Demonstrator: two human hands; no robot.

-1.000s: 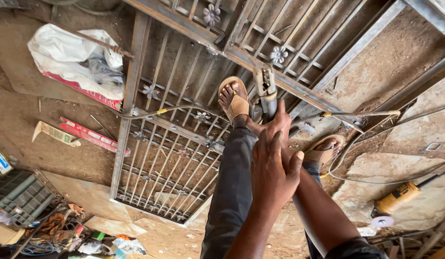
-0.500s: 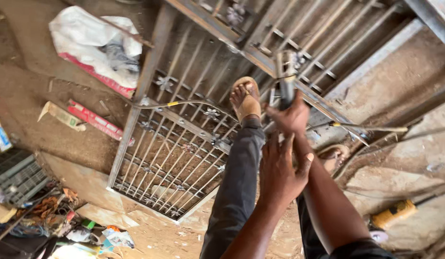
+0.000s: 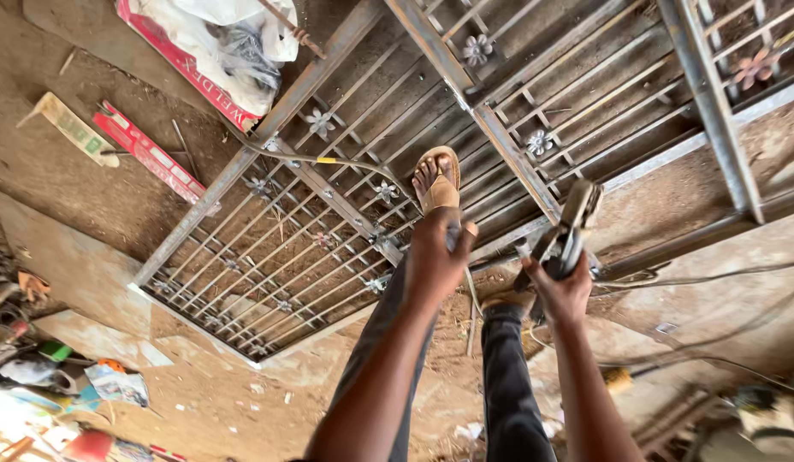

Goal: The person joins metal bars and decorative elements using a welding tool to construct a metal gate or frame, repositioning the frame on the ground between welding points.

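My right hand (image 3: 561,289) is shut on a grey metal clamp-like tool (image 3: 575,224) and holds it above the frame of a steel gate (image 3: 269,257) lying flat on the dirt. My left hand (image 3: 436,255) hangs a little to the left of the tool, apart from it, over my knee. Its fingers are curled, and something small and dark may sit between thumb and fingers; I cannot tell. My sandalled foot (image 3: 437,182) stands on the gate's bars, and the other foot (image 3: 506,299) rests by the gate's edge.
A thin cable with a yellow sleeve (image 3: 328,160) runs across the gate. A white and red sack (image 3: 217,51) and a red box (image 3: 149,154) lie beyond it. Cluttered scraps (image 3: 63,385) sit at the lower left, cables and a yellow-handled tool (image 3: 618,378) at the lower right.
My hands were together on the tool; now the left hand has come off it and moved left. The view has swung, bringing more of the gate into sight.
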